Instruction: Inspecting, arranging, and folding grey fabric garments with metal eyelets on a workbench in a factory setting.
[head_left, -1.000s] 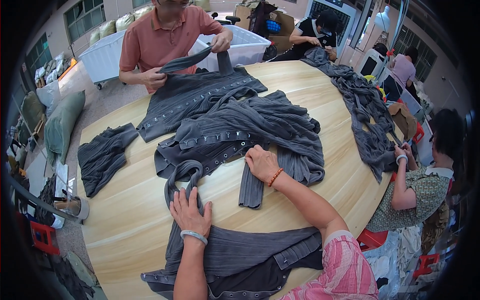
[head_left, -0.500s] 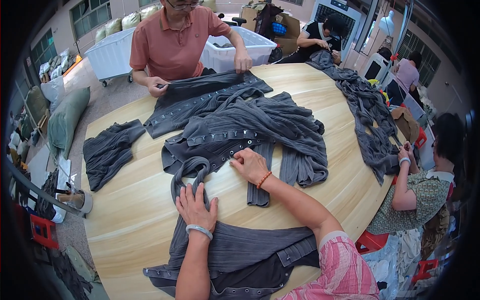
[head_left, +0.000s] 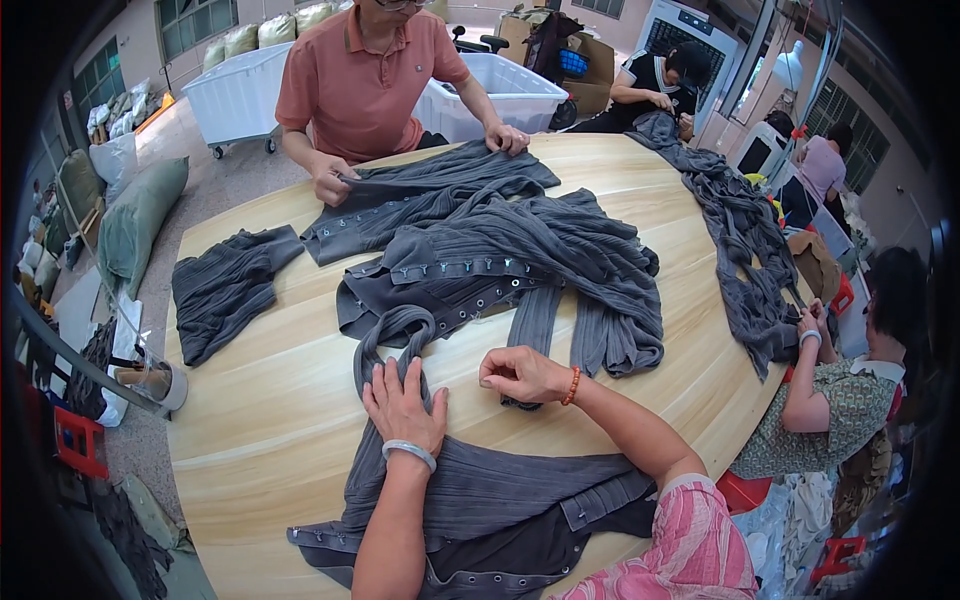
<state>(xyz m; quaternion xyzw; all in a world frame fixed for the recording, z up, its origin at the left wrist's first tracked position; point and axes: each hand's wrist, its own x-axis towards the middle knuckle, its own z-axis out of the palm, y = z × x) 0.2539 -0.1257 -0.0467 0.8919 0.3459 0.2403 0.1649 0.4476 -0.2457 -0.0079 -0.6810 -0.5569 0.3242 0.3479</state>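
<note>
My left hand [head_left: 408, 412], fingers outstretched, lies flat on the twisted sleeve of a dark grey ribbed cardigan [head_left: 500, 492]. That cardigan is spread in front of me, with a row of metal eyelets along its near edge. My right hand [head_left: 528, 376] is curled in a pinch over the bare wood to the right of the sleeve. Whether anything small is between its fingertips cannot be made out. Just beyond, a second dark grey ribbed cardigan [head_left: 560, 240] lies bunched, with metal hooks and eyelets along its front edges.
Across the wooden table [head_left: 260, 420], a person in a salmon polo [head_left: 350, 90] holds another grey garment [head_left: 440, 185]. A folded grey piece [head_left: 235, 285] lies at left. More grey garments [head_left: 735, 220] line the right edge, where a person in a patterned top [head_left: 825, 410] works.
My right hand has drawn back toward me from the middle cardigan's eyelet edge. My left hand stays on the sleeve. The person opposite has shifted their grip on the far garment.
</note>
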